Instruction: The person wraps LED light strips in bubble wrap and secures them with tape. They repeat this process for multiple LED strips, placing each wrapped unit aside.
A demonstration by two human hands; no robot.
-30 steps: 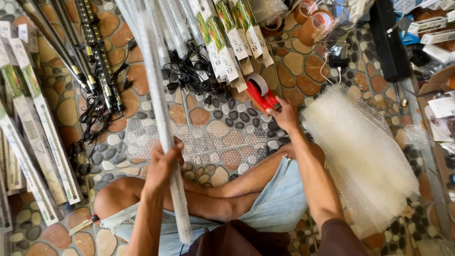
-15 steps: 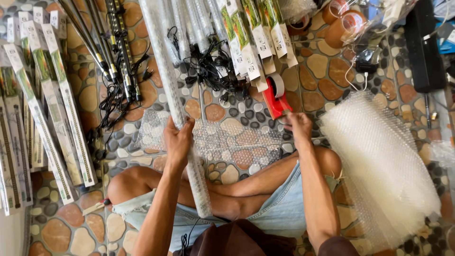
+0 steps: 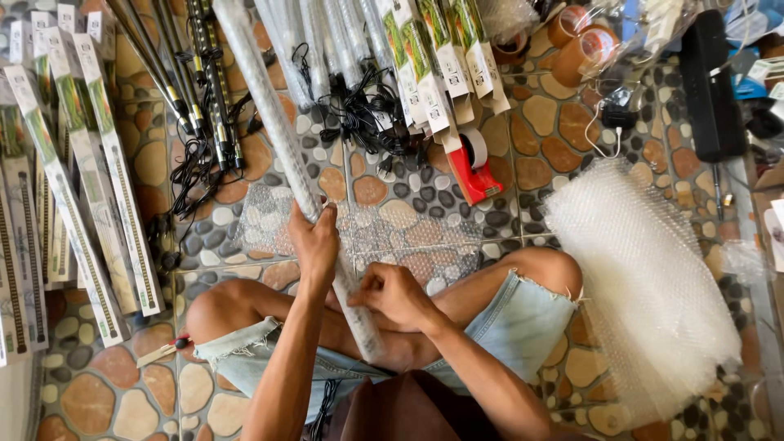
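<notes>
A long bubble-wrapped tube [image 3: 282, 139] slants across the person's lap and the pebble-tiled floor [image 3: 563, 139]. The left hand [image 3: 314, 245] wraps around its middle; the right hand [image 3: 392, 292] pinches its wrap lower down. A red tape dispenser [image 3: 472, 167] lies beyond, a bubble-wrap roll [image 3: 645, 278] to the right.

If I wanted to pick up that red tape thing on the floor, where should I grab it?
Grab the red tape dispenser by its red handle end, the lower part that points toward the person's knee. Come from above, on the side nearer the bubble wrap roll, since packaged tubes overlap its top end and the white tape roll sits there. The handle looks narrow enough for one hand, probably.
</notes>
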